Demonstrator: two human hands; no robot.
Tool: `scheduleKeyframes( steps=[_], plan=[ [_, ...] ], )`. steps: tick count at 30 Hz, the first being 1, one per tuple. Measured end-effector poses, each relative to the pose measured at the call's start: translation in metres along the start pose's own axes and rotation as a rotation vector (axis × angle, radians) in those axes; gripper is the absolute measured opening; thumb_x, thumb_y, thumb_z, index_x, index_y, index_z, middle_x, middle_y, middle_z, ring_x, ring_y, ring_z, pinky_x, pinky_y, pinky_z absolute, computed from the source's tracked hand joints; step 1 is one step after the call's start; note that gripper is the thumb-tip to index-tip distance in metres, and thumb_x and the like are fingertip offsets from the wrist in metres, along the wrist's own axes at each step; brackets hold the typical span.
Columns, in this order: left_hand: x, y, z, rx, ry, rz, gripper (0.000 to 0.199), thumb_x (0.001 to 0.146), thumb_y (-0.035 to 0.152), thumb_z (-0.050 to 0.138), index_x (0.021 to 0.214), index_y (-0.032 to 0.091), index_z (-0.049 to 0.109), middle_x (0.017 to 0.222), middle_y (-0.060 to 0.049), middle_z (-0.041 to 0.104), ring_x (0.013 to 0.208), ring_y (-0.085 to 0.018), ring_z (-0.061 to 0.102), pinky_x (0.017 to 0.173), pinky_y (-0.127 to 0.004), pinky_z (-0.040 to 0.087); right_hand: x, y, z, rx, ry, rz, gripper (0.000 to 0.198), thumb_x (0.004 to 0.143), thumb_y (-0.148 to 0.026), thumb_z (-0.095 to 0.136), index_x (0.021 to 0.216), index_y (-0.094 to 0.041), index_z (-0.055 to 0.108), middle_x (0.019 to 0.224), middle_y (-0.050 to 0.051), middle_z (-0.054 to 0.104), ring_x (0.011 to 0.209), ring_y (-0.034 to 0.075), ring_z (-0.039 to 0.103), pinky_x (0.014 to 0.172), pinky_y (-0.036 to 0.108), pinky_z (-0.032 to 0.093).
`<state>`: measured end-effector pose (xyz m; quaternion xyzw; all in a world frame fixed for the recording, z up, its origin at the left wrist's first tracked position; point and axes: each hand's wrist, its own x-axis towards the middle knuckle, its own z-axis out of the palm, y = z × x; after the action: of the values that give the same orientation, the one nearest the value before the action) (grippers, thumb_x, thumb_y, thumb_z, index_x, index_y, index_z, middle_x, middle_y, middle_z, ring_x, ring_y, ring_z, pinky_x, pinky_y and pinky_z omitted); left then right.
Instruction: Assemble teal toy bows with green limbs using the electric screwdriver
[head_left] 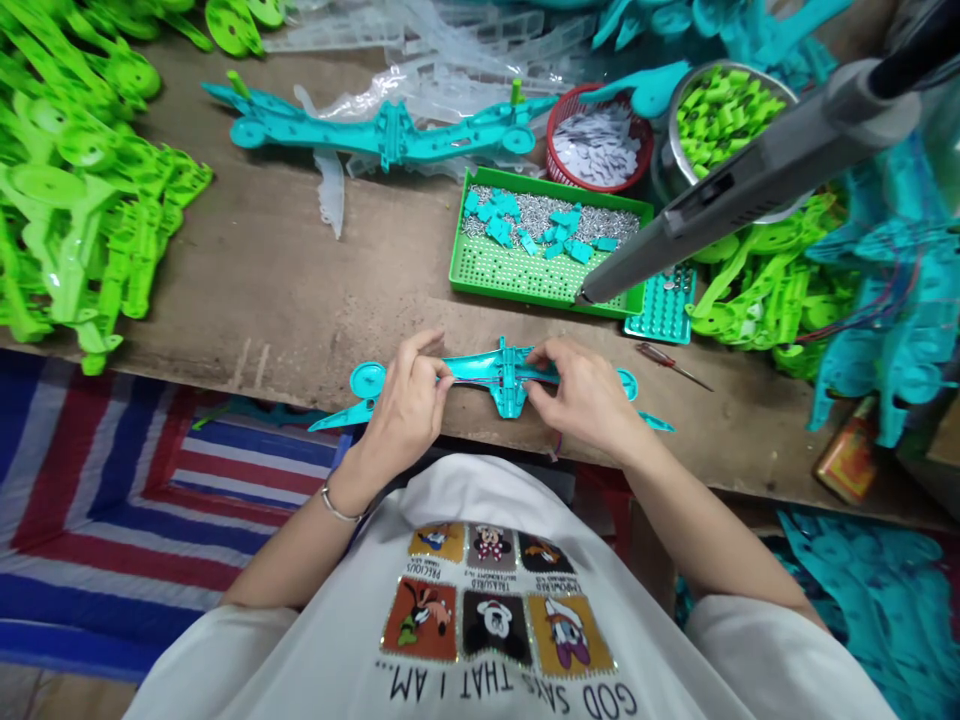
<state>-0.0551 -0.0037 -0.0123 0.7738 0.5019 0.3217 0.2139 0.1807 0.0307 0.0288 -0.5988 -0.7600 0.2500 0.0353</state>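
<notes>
A long teal plastic bow-shaped shell (480, 370) lies along the table's front edge, its hollow side up and a ribbed block at its middle. Thin dark wires run along its inside, partly hidden by my fingers. My left hand (409, 395) is closed on the shell's left arm, thumb and fingertips together near the wires. On the other side, my right hand (589, 395) grips the shell just right of the middle block, fingers bent over it. The shell's round discs and pointed tips stick out beyond both hands.
A green tray (517, 270) holds screws and small teal pieces, with a grey electric screwdriver (720, 190) hanging over it. Around are a red basket (555, 150), a metal bowl (675, 110), a small screwdriver (664, 360), another teal shell (322, 135) and piled green parts (60, 200).
</notes>
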Motion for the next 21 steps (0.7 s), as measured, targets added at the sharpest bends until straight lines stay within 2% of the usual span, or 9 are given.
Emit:
scheduleKeyframes(
  steps=[2,4,12,15,21],
  plan=[
    [-0.001,-0.002,0.003,-0.019,0.015,0.01,0.004,0.103,0.018,0.041,0.105,0.019,0.045,0.138,-0.018,0.046,0.125,-0.026,0.059,0.103,-0.051,0.053,0.0,-0.001,0.0,-0.07,0.059,-0.021,0.034,0.081,-0.029,0.059,0.112,-0.016,0.063,0.11,0.016,0.064,0.105,0.033,0.057,0.089,0.045,0.044],
    [-0.002,-0.003,0.006,-0.037,0.034,0.032,0.004,0.103,0.018,0.041,0.105,0.019,0.045,0.139,-0.018,0.045,0.122,-0.025,0.061,0.104,-0.05,0.053,0.003,-0.002,0.0,-0.103,0.047,-0.022,0.043,0.08,-0.031,0.06,0.12,-0.015,0.061,0.118,0.018,0.061,0.113,0.038,0.053,0.093,0.052,0.042],
    [-0.002,-0.004,0.015,-0.048,0.097,0.077,0.005,0.103,0.016,0.042,0.106,0.019,0.044,0.138,-0.017,0.046,0.119,-0.023,0.064,0.099,-0.047,0.057,0.017,0.01,-0.006,0.127,-0.215,-0.002,0.054,0.08,-0.025,0.058,0.133,-0.022,0.053,0.134,0.012,0.063,0.122,0.035,0.057,0.103,0.056,0.039],
    [0.0,-0.003,0.016,-0.045,0.099,0.082,0.005,0.103,0.016,0.042,0.106,0.019,0.044,0.137,-0.017,0.046,0.118,-0.022,0.064,0.1,-0.046,0.056,0.018,0.012,-0.007,0.14,-0.207,0.019,0.053,0.079,-0.022,0.057,0.132,-0.023,0.054,0.134,0.011,0.064,0.12,0.033,0.059,0.104,0.055,0.04],
    [0.002,-0.002,0.017,-0.06,0.076,0.069,0.004,0.104,0.02,0.04,0.106,0.02,0.043,0.138,-0.017,0.045,0.12,-0.023,0.063,0.101,-0.048,0.056,0.018,0.01,0.0,0.081,-0.125,0.045,0.046,0.075,-0.019,0.055,0.121,-0.019,0.057,0.128,0.015,0.066,0.118,0.037,0.06,0.099,0.056,0.041]
  ],
)
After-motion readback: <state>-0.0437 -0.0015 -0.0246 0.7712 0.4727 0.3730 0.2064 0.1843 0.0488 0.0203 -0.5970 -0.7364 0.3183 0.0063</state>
